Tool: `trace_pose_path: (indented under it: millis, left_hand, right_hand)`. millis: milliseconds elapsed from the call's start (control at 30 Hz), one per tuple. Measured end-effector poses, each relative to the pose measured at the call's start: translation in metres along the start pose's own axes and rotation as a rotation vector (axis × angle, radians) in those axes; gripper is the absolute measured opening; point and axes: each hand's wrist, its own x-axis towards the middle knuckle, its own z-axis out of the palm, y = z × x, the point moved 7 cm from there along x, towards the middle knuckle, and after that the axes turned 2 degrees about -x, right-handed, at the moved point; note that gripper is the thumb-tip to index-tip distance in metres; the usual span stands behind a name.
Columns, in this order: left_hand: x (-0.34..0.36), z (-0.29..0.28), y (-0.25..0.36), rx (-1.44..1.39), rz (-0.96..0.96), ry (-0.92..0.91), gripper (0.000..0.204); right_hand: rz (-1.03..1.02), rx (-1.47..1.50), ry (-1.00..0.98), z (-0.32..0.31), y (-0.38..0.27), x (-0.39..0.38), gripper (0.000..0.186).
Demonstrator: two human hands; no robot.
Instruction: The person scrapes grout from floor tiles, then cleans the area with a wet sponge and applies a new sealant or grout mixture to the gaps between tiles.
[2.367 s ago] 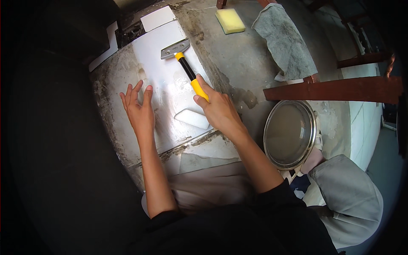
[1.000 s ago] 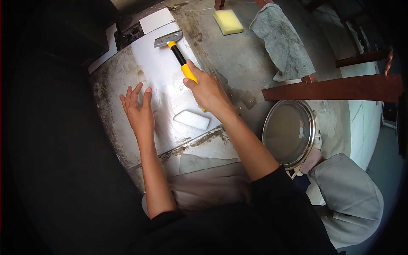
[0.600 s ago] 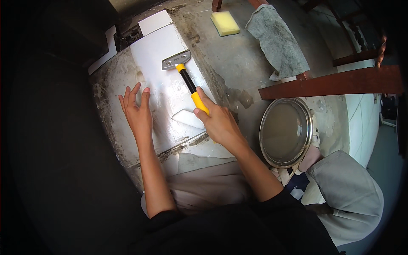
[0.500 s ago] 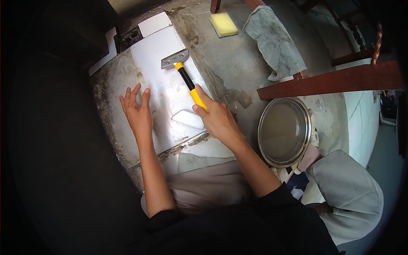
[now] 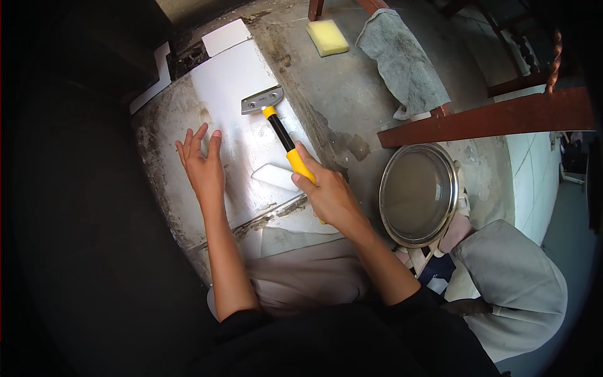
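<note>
My right hand [image 5: 328, 191] grips a scraper [image 5: 282, 133] by its yellow and black handle. The scraper's wide metal head points away from me and lies over a white tiled surface [image 5: 229, 70], streaked with dirt at its edges. A white oblong block [image 5: 272, 176] lies on the tile, just left of my right hand, which partly covers its right end. Above the left part of the tile is my left hand [image 5: 205, 164], holding nothing, with its fingers apart. Whether its fingers touch the tile I cannot tell.
A yellow sponge [image 5: 327, 38] lies on the grey floor at the far side. A grey cloth [image 5: 405, 63] hangs over a brown wooden bar, part of a frame [image 5: 483, 122] on the right. Below the frame stands a round metal basin [image 5: 383, 200] of cloudy water, beside my foot.
My right hand has drawn slightly toward me and to the right with the scraper. The scraper's head has shifted the same way. My left hand has hardly moved.
</note>
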Motion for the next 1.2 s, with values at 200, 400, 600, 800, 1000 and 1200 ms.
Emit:
trace_pose_path:
  millis: [200,400,600,800,1000,1200]
  left_hand:
    - [0.002,0.001,-0.001,0.012,0.013,-0.003,0.04]
    - [-0.004,0.003,0.002,0.029,0.013,-0.014,0.04]
    - [-0.001,0.0,0.001,0.012,0.013,-0.008,0.04]
    - [0.002,0.002,0.003,-0.003,0.005,-0.021,0.04]
    - [-0.001,0.006,0.001,-0.001,0.006,-0.035,0.041]
    - [-0.002,0.002,-0.004,-0.006,-0.004,-0.023,0.04]
  right_hand:
    - [-0.003,-0.011,0.013,-0.003,0.003,-0.002,0.059]
    - [-0.007,0.012,0.025,-0.002,0.005,0.001,0.059]
    - [-0.084,-0.005,0.076,0.001,0.009,0.0,0.059]
    - [-0.077,-0.062,0.082,0.001,0.01,0.004,0.059]
    - [-0.089,-0.019,0.07,0.0,0.007,0.008,0.059]
    - [-0.097,-0.025,0.079,0.002,0.012,0.003,0.06]
